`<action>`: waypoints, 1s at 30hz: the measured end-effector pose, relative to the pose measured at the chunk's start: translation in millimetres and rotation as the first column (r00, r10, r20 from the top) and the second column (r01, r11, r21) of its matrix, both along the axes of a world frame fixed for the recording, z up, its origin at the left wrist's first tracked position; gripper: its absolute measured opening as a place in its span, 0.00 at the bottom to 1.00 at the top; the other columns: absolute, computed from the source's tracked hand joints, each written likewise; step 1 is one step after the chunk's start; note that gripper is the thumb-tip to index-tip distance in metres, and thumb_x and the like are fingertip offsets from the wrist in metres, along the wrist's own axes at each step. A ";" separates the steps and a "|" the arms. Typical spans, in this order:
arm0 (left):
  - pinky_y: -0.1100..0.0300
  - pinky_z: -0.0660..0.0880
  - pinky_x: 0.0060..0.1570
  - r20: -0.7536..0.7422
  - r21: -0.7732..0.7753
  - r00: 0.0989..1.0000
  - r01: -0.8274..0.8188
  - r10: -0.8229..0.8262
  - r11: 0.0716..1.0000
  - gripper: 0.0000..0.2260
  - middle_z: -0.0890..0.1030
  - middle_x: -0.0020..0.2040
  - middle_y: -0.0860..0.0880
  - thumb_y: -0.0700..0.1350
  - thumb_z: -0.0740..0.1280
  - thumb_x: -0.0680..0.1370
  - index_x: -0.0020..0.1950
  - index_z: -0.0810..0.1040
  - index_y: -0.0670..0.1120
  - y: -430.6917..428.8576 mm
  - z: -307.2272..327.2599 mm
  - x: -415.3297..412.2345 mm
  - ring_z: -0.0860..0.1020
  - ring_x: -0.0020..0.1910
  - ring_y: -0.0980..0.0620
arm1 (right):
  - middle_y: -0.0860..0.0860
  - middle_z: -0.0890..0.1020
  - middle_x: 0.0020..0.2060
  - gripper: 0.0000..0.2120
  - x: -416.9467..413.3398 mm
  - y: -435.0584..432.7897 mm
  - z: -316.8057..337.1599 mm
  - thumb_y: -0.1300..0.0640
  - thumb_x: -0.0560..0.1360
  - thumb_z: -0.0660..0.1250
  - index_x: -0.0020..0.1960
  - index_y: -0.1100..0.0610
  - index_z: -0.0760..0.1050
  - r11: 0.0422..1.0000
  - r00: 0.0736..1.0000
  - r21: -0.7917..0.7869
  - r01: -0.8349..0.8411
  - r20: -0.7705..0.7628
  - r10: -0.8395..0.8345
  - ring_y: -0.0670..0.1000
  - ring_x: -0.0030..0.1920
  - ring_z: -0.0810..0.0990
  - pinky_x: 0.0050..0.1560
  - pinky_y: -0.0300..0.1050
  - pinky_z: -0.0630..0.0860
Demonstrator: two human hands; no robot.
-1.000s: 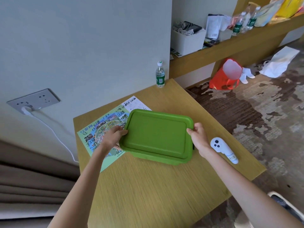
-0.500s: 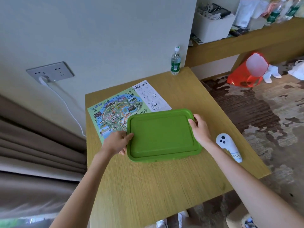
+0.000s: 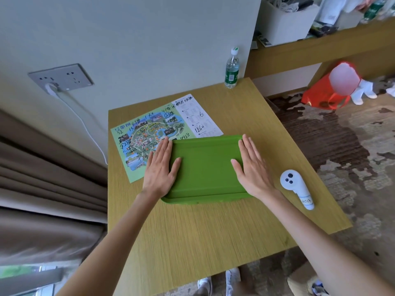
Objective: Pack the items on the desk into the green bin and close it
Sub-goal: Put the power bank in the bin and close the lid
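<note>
The green bin [image 3: 205,167] sits in the middle of the wooden desk [image 3: 213,231] with its green lid on top. My left hand [image 3: 161,167] lies flat on the lid's left edge, fingers straight and pointing away from me. My right hand [image 3: 251,167] lies flat on the lid's right edge in the same way. Both palms press down on the lid. The bin's inside is hidden under the lid.
A printed map sheet [image 3: 147,135] with handwriting lies partly under the bin's far left corner. A white controller [image 3: 296,186] lies right of the bin. A water bottle [image 3: 232,69] stands at the desk's far edge by the wall. A curtain hangs at left.
The lid came down level onto the bin. Both hands let go of the lid's sides and now lie flat on top of it. The camera tilted further down.
</note>
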State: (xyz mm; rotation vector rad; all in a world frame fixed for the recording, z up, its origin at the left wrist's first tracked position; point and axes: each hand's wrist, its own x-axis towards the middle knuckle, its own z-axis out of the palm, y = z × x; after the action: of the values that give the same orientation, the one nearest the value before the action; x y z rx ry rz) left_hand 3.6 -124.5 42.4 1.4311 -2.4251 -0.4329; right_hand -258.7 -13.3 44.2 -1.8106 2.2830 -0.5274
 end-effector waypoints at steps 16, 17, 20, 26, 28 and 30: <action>0.50 0.73 0.58 -0.341 0.212 0.883 -0.262 0.323 0.941 0.20 0.71 0.65 0.48 0.52 0.62 0.81 0.70 0.66 0.46 22.3 4.4 8.4 0.74 0.61 0.48 | 0.51 0.68 0.72 0.24 -4.1 23.8 -4.5 0.49 0.80 0.62 0.73 0.55 0.62 0.910 0.674 -0.008 0.413 0.675 -0.300 0.51 0.71 0.66 0.68 0.46 0.63; 0.49 0.74 0.57 -0.345 0.260 0.868 -0.277 0.357 0.925 0.18 0.72 0.62 0.48 0.52 0.62 0.80 0.67 0.68 0.45 24.6 3.6 11.2 0.76 0.58 0.47 | 0.51 0.72 0.67 0.23 -4.8 27.6 -5.5 0.46 0.79 0.63 0.69 0.55 0.66 0.896 0.644 0.039 0.443 0.681 -0.349 0.51 0.67 0.71 0.62 0.46 0.68; 0.44 0.77 0.54 -0.383 0.459 0.806 -0.258 0.451 0.850 0.16 0.75 0.59 0.44 0.53 0.65 0.79 0.63 0.71 0.46 22.8 5.7 17.4 0.79 0.53 0.43 | 0.48 0.76 0.55 0.19 -6.1 29.9 -2.8 0.41 0.77 0.64 0.60 0.52 0.69 0.884 0.451 0.234 0.406 0.790 -0.416 0.46 0.51 0.76 0.43 0.41 0.69; 0.45 0.79 0.51 -0.496 0.714 0.632 -0.093 0.596 0.694 0.11 0.80 0.54 0.38 0.52 0.61 0.81 0.61 0.66 0.51 28.2 9.1 8.5 0.80 0.47 0.43 | 0.49 0.75 0.53 0.18 -2.3 25.1 -3.8 0.41 0.77 0.63 0.59 0.52 0.68 0.878 0.374 0.295 0.378 0.818 -0.436 0.48 0.50 0.75 0.42 0.43 0.70; 0.43 0.79 0.51 -0.516 0.708 0.612 -0.090 0.599 0.701 0.08 0.80 0.53 0.38 0.52 0.60 0.82 0.60 0.66 0.52 27.6 7.2 7.7 0.80 0.46 0.44 | 0.49 0.75 0.53 0.17 -0.7 22.9 -4.0 0.40 0.78 0.61 0.59 0.52 0.68 0.882 0.409 0.276 0.383 0.805 -0.429 0.49 0.51 0.75 0.44 0.45 0.70; 0.43 0.79 0.49 -0.520 0.693 0.609 -0.108 0.598 0.713 0.08 0.81 0.52 0.37 0.52 0.59 0.82 0.59 0.66 0.52 23.6 6.8 10.4 0.80 0.44 0.44 | 0.48 0.75 0.51 0.17 -0.9 15.7 -2.1 0.40 0.78 0.61 0.58 0.52 0.68 0.887 0.444 0.249 0.388 0.793 -0.417 0.46 0.47 0.75 0.42 0.44 0.70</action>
State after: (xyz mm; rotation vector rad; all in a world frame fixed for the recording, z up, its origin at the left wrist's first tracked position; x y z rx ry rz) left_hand 13.9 -100.9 49.2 1.5262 -1.3076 -1.4532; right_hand -259.6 2.4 42.1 -0.6317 1.9098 -1.1284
